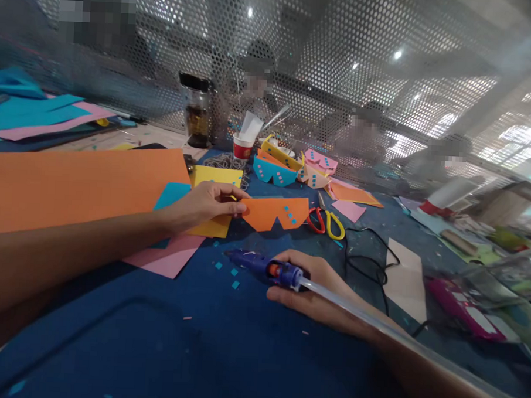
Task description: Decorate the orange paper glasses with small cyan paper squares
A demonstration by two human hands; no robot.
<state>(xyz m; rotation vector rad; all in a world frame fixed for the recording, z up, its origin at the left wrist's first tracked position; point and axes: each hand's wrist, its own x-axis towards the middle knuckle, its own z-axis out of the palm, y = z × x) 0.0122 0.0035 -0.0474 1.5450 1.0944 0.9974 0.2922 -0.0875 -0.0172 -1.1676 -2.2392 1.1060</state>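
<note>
Between the thumb and fingers of my left hand (210,205) is the left end of an orange paper cutout (269,211), notched along its lower edge. Three small blue squares are on its right half. My right hand (301,277) is closed around a blue glue gun (254,266), whose tip points left, below the cutout and apart from it. A long clear glue stick (353,305) runs out of the gun's back end. Loose blue paper squares (234,273) lie on the blue table just beneath the nozzle. Scissors (326,222) with red and yellow handles rest right of the cutout.
Large orange paper (81,185) covers the left side. Behind stand a dark-lidded bottle (198,111), a red-and-white cup (242,146) and several decorated paper cutouts (274,171). A black cord (363,262) and a magenta object (465,307) lie right. A perforated metal screen (306,66) closes the back.
</note>
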